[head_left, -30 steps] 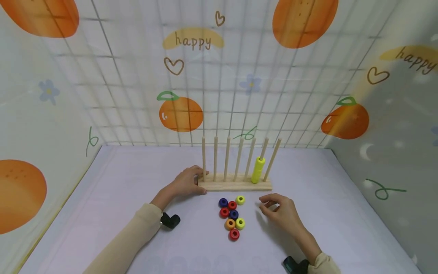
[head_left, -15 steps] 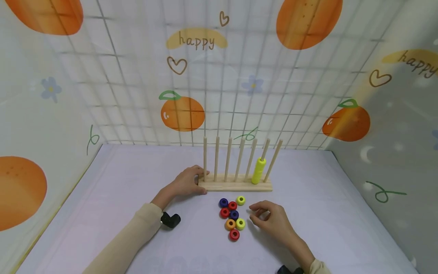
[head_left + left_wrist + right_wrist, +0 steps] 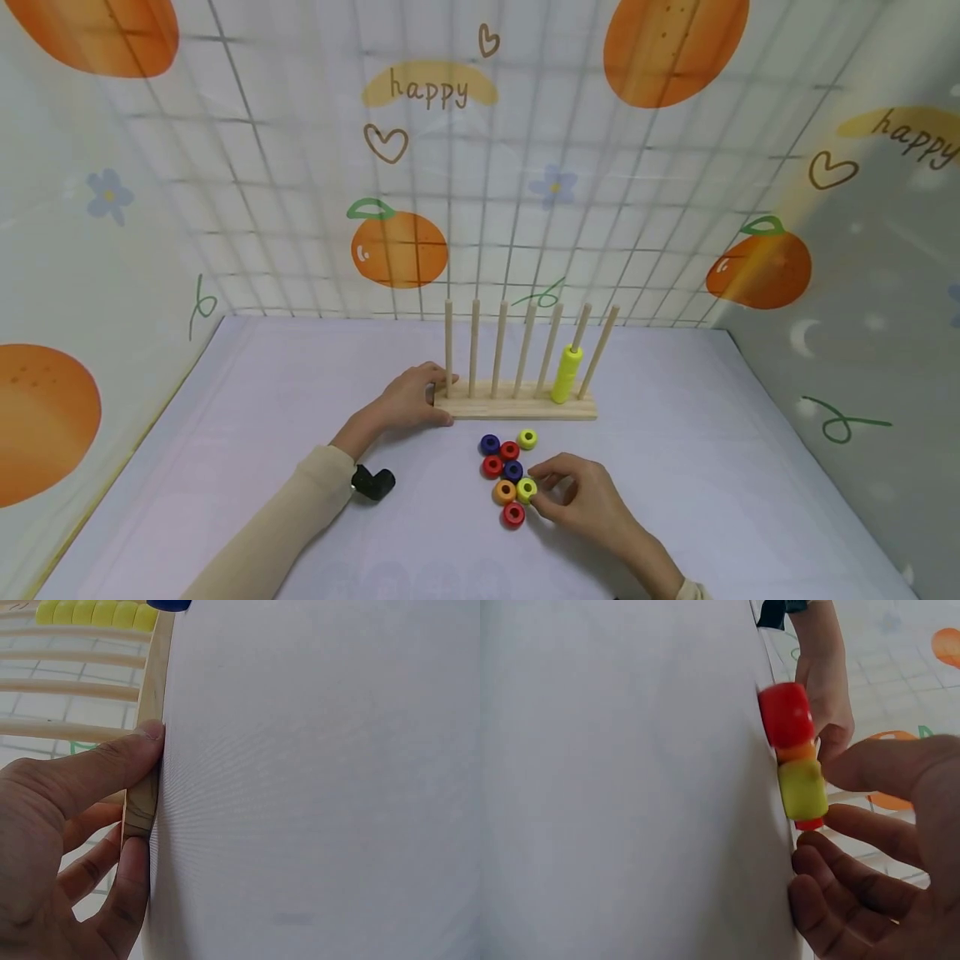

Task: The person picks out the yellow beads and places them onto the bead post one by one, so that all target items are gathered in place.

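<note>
My left hand (image 3: 408, 398) grips the left end of a wooden peg stand (image 3: 517, 410); in the left wrist view its thumb (image 3: 112, 769) presses the front edge, with fingers beneath and behind. Upright pegs line the stand, and yellow beads (image 3: 566, 379) are stacked on the second peg from the right. My right hand (image 3: 592, 504) is at the loose beads, thumb and index fingertips right at the side of a yellow bead (image 3: 802, 789). That bead lies on the table between an orange bead (image 3: 498, 497) and the hand. A red bead (image 3: 786, 714) sits nearby.
More loose beads lie in front of the stand: a yellow one (image 3: 521, 442) nearest it, blue ones such as this bead (image 3: 484, 450), and red ones such as this bead (image 3: 487, 472). White cloth (image 3: 675, 433) covers the table; a printed curtain (image 3: 300, 217) hangs behind.
My right hand has moved left and toward me, from right of the beads to the nearer yellow bead. The left hand keeps its hold on the stand.
</note>
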The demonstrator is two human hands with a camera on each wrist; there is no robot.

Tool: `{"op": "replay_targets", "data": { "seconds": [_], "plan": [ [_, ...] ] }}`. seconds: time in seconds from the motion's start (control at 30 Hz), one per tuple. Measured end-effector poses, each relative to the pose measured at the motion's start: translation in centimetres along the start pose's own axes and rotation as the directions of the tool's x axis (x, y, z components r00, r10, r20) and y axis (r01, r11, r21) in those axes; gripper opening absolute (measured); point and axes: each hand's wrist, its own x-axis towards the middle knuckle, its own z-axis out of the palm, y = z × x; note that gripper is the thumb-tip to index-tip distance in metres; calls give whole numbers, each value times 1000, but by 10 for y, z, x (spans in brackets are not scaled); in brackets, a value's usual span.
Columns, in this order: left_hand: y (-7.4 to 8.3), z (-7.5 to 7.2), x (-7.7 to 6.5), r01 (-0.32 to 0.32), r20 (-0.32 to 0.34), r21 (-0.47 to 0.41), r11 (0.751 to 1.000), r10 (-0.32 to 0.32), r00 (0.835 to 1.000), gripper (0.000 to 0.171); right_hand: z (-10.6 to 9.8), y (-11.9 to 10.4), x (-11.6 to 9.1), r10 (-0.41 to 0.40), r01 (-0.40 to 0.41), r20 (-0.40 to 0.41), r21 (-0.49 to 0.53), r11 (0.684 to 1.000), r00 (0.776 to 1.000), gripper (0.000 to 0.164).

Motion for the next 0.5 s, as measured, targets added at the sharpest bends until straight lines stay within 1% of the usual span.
{"op": "replay_targets", "data": {
  "seconds": [0.23,0.4,0.5],
  "plan": [
    [1,-2,-1,-3,0,4,1000,3,1000,70,3,-4,2,-27,27,26,9,1000,999,25],
    [1,-1,-1,-9,0,9,1000,9,1000,69,5,-3,4,-41,41,30,2,999,999,25],
    [0,-1,-1,-11,-1,3,1000,11,1000,69,5,-2,5,-34,34,28,-6,999,999,25]
  ]
}}
